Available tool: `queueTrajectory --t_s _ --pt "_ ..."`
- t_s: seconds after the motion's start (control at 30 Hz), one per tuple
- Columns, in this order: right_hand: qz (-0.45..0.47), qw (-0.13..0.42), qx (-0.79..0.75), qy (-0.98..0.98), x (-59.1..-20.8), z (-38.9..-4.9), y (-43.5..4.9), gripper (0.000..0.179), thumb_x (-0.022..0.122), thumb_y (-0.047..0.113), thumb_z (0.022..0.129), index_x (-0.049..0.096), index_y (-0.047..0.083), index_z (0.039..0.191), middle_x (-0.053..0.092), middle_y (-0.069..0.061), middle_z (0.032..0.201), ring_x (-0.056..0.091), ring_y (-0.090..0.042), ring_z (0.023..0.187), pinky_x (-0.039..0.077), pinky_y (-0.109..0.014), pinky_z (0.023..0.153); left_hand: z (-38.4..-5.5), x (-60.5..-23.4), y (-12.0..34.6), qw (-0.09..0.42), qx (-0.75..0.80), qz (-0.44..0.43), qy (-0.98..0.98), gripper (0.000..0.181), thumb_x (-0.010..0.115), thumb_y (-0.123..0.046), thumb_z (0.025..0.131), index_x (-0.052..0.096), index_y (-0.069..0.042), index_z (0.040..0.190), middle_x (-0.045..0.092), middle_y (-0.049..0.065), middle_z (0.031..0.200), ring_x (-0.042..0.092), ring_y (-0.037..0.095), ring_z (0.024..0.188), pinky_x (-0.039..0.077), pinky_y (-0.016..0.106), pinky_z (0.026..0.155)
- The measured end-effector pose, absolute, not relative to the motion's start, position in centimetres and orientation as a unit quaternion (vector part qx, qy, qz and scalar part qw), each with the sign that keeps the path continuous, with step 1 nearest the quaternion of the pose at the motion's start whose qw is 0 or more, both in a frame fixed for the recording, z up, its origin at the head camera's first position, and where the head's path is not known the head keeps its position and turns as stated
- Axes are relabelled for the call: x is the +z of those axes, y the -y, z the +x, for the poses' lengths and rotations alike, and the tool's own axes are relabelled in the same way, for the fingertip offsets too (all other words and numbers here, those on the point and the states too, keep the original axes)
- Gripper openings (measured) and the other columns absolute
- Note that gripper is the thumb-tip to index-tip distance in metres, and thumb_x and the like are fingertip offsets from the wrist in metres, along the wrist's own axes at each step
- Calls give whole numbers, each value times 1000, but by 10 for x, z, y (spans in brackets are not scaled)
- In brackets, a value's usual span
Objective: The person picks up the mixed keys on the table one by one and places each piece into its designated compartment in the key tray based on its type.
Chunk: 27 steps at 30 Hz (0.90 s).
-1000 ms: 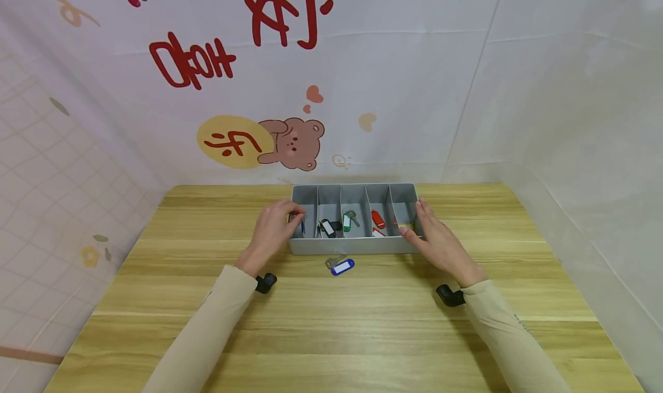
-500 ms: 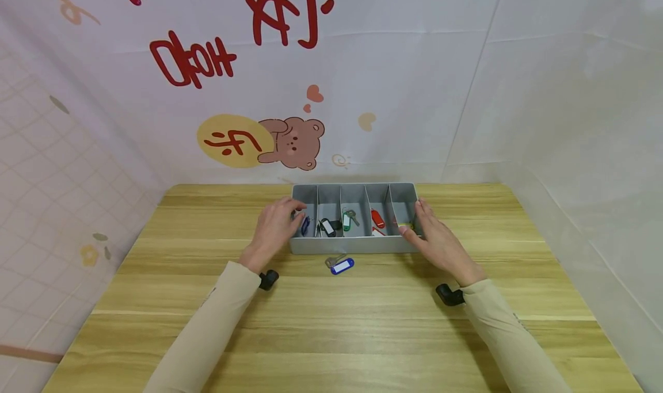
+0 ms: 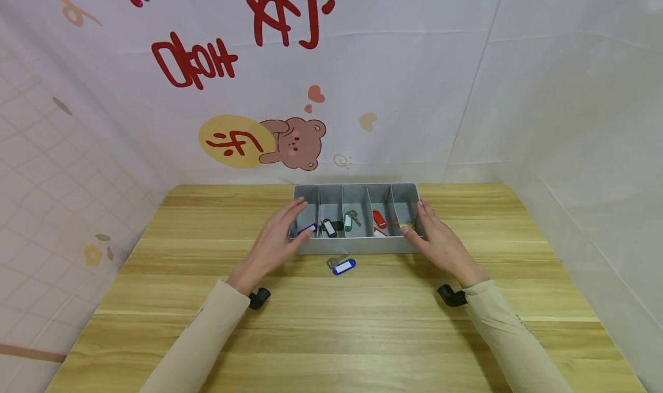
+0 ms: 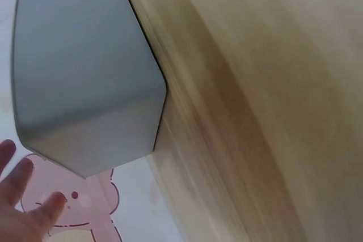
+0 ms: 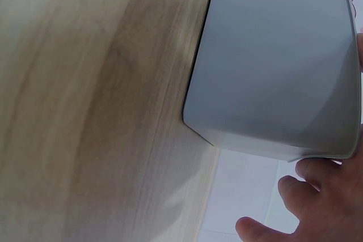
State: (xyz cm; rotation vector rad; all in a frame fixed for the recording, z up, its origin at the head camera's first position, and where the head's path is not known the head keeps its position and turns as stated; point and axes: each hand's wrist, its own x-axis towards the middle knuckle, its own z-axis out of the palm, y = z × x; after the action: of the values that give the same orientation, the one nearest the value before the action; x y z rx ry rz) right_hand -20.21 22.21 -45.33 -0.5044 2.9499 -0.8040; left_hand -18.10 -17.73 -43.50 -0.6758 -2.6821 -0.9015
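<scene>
A grey organizer box (image 3: 357,245) with several compartments stands on the table. My left hand (image 3: 270,235) is spread at its left end, fingers straight along the side and thumb at the front rim. Just beyond that thumb, a blue key tag (image 3: 313,228) lies in the leftmost compartment, partly hidden. My right hand (image 3: 442,243) rests at the opposite end, fingers extended along the end wall, thumb over the front rim. Other compartments hold a black key tag (image 3: 329,227), a green key tag (image 3: 348,221), a red key tag (image 3: 380,218) and something yellow (image 3: 409,225).
A second blue key tag (image 3: 344,267) with a key (image 3: 335,260) lies on the wooden table (image 3: 352,329), in front of the box. Behind the box hangs a white printed backdrop (image 3: 404,76) with a bear on it.
The left hand has let go of a blue key tag, which dropped into the leftmost compartment. That hand then opened out along the box's left end. The right hand has stayed in place.
</scene>
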Motion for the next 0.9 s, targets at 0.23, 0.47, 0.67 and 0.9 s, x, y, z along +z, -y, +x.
queueTrajectory --t_s 0.23,0.47,0.67,0.9 --pt "-162 20 -257 -953 -453 -202 -223 93 44 61 106 7 -1 164 -2 -11 173 15 -41 156 22 -62 121 -164 -433 175 127 -295 -298 899 70 76 -24 96 45 -5 156 38 12 164 35 34 150 27 58 121" --pt "-163 21 -256 -953 -455 -204 -223 93 44 61 106 7 -1 164 -2 -11 173 15 -42 156 23 -62 120 -151 -433 169 133 -288 -349 882 69 77 -23 95 47 -6 154 42 10 161 41 31 147 34 53 119" --pt "-162 22 -258 -952 -455 -204 -223 93 44 61 106 7 -1 164 -3 -11 173 16 -42 156 23 -62 120 -141 -431 163 131 -275 -381 873 71 80 -23 93 48 -7 154 44 8 160 43 29 146 39 49 116" --pt "-165 22 -260 -951 -455 -205 -223 93 44 60 106 7 -2 164 -2 -12 173 14 -41 156 22 -61 121 -131 -431 154 89 -264 -390 878 68 75 -29 97 47 -10 155 46 7 159 46 29 144 41 50 115"
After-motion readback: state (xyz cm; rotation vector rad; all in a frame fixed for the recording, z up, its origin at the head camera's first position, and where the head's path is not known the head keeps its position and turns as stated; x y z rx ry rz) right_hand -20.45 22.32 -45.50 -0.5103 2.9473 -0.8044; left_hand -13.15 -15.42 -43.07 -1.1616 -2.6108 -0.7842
